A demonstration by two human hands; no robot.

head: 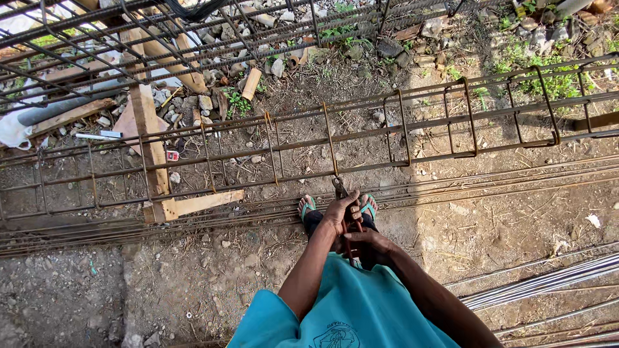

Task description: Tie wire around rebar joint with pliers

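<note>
I stand on bare dirt ground [213, 283]. A long rebar cage [400, 135] lies across it on wooden planks [151, 148]. Loose steel rods [541, 287] lie at my right, rubble [271, 58] beyond.

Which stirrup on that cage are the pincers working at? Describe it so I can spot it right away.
Find the long rusty rebar cage lying across the dirt in front of the person. Follow its near lower bar to the spot above the sandalled feet, where both hands hold pincers. The stirrup there rises straight from the pincer tip, a single upright loop between a doubled pair on its left and wider-spaced ones on its right.
</note>
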